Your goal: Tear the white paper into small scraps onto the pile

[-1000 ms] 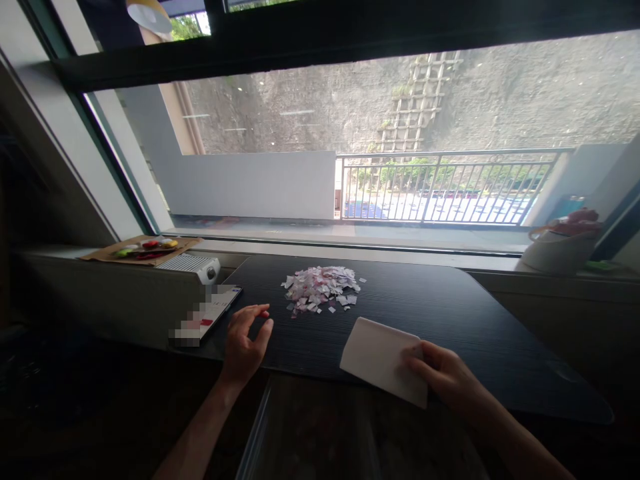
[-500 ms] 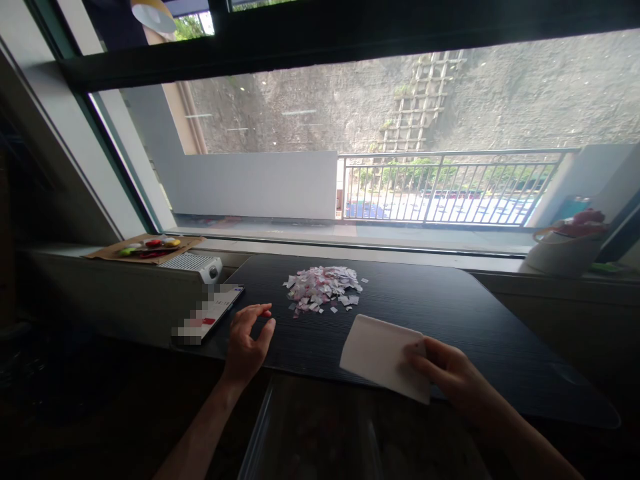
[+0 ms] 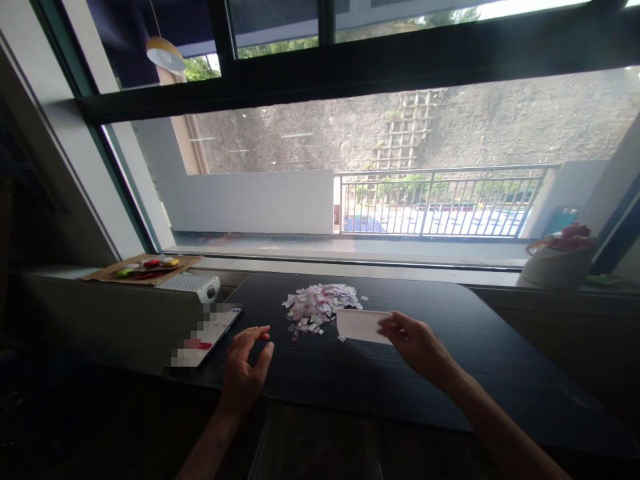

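A heap of small paper scraps (image 3: 320,304), whitish with pink and grey bits, lies on the dark wood-grain table (image 3: 450,360). My right hand (image 3: 407,337) pinches one end of a pale, flat card or folded sheet of paper (image 3: 363,327). The sheet reaches left to the heap's near right edge and hides some scraps there; whether it touches them I cannot tell. My left hand (image 3: 247,360) hovers by the table's near left side with thumb and fingers apart and curved, holding nothing, to the left of and nearer than the heap.
A tablet-like device (image 3: 213,337), partly blurred out, lies left of my left hand. A white heater-like unit (image 3: 193,287) and a brown board with coloured items (image 3: 145,268) stand at the far left. On the right of the sill sits a white pot-shaped container (image 3: 557,267).
My right hand has moved the sheet forward and slightly left, up to the scraps, and the sheet now appears flatter. My left hand keeps its shape. The camera has tilted up.
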A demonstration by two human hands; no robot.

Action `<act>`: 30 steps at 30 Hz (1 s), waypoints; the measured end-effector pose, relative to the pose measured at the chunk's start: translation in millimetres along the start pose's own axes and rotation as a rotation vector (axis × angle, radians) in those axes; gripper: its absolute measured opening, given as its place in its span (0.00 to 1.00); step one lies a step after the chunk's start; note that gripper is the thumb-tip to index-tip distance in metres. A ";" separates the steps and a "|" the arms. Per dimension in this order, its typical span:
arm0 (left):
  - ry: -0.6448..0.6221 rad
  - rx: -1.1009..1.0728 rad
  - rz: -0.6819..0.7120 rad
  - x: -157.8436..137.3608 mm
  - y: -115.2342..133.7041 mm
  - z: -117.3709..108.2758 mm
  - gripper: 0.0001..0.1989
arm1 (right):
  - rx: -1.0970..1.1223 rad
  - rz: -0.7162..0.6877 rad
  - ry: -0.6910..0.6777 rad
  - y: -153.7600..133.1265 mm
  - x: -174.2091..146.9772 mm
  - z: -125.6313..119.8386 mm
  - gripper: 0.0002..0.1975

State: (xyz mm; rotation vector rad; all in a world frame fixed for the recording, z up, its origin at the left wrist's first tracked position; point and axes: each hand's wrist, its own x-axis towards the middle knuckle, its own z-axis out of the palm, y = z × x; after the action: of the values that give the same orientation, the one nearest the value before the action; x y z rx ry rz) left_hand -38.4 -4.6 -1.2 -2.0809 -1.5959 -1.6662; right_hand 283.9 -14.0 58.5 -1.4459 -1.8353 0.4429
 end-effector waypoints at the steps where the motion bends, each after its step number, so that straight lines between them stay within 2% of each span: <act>1: 0.001 -0.001 0.000 -0.1 -0.4 0.4 0.13 | -0.018 0.017 0.012 1.2 -2.1 -5.3 0.08; 4: 0.009 0.000 0.005 -0.1 -1.4 1.5 0.13 | -0.056 0.043 0.055 2.5 -0.5 -13.9 0.08; 11: 0.012 -0.005 0.021 0.2 -3.1 0.8 0.13 | -0.034 0.029 0.066 7.5 21.0 -3.3 0.08; 16: -0.001 -0.006 0.020 -0.1 -4.3 1.6 0.13 | 0.078 0.077 0.005 32.7 9.4 -27.1 0.10; 19: 0.004 0.002 0.041 -0.3 -6.1 2.5 0.14 | 0.098 0.100 0.041 43.6 4.2 -39.1 0.11; 26: 0.013 0.019 0.063 0.1 -8.4 1.2 0.13 | 0.212 0.069 -0.020 30.9 11.6 -18.0 0.10; 30: 0.012 0.018 0.058 0.0 -7.1 1.2 0.13 | 0.209 0.087 -0.074 26.7 8.2 -22.4 0.09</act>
State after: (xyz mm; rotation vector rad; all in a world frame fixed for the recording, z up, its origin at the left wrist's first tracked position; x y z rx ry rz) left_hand -42.6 -0.6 -5.4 -2.0834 -1.5257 -1.6366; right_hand 317.7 -2.1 58.3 -1.3855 -1.7306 0.7185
